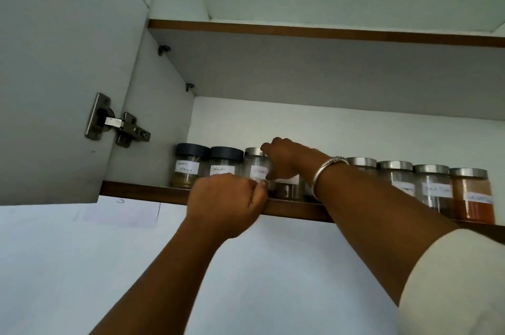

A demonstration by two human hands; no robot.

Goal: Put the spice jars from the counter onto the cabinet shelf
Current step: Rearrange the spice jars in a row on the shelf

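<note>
Pretty clearly a home kitchen: you're looking up into a white wall cabinet with its door (54, 75) swung open on a metal hinge (117, 124), and the cabinet shelf (142, 192) carries a row of little glass spice jars (431, 187) with handwritten labels (186, 168), one holding orange powder (474, 210).
</note>
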